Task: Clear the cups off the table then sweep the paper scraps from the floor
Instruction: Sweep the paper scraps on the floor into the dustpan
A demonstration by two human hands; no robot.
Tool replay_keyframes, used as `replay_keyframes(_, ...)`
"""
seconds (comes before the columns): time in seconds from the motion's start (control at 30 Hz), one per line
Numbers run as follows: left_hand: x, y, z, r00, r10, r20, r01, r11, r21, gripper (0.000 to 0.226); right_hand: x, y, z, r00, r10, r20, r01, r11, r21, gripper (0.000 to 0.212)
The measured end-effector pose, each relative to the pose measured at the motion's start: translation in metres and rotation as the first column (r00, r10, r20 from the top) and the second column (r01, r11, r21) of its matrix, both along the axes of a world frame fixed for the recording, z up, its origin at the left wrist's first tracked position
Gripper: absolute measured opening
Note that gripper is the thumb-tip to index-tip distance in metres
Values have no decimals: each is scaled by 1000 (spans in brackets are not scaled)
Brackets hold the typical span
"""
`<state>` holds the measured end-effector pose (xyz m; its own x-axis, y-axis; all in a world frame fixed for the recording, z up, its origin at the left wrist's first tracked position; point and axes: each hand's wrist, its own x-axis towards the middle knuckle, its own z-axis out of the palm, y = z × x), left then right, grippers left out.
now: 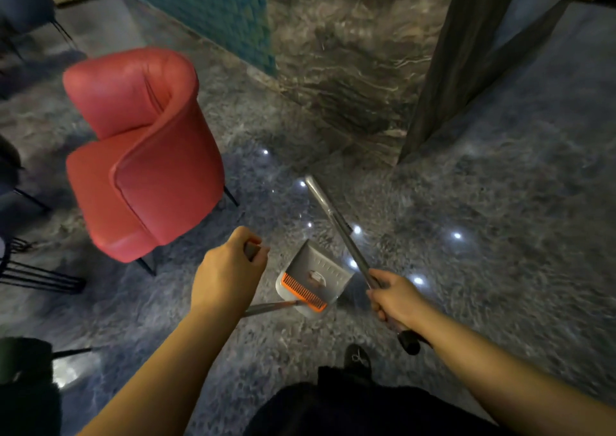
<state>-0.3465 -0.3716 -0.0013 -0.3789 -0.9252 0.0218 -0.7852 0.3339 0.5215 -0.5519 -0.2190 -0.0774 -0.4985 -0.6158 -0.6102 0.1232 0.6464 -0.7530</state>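
Observation:
My left hand (226, 269) grips the top of a dustpan handle. The handle's lower shaft (266, 308) runs under my wrist to the grey dustpan (316, 275), which has an orange comb edge and hangs just above the floor. My right hand (393, 297) holds a grey metal broom handle (336, 224) that slants up and to the left across the floor; its black end cap (410, 341) sticks out behind my fist. The broom head is not visible. No cups or paper scraps can be made out on the blurred floor.
A red armchair (143, 155) stands on thin black legs to the left. A dark marble pillar (350, 69) and a slanted dark panel (466, 62) rise ahead. Black chair legs (40, 275) are at the far left. My shoe (357, 359) is below.

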Motion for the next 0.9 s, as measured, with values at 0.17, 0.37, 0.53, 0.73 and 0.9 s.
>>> replay_keyframes(0.17,-62,-86,11,995,79,-55,-79,997,10,11,-78,-101,12,994,105,-27,-105,994,19,52)
replay_keyframes(0.37,-109,-191,15,980,151,-133,-144,988,61,11,-137,-234,3,993,110,-31,-109,994,23,53)
replay_keyframes(0.53,-147,-313,9,973,177,-148,-169,983,67,10,-177,-357,-12,996,90,-8,-90,995,48,51)
replay_keyframes(0.73,-196,-452,9,986,132,-97,-130,991,32,14,-219,-492,-1,992,128,-15,-126,989,70,52)
replay_keyframes(0.9,-234,-557,6,982,154,-107,-154,988,11,15,-253,-593,5,989,143,-39,-141,988,58,49)
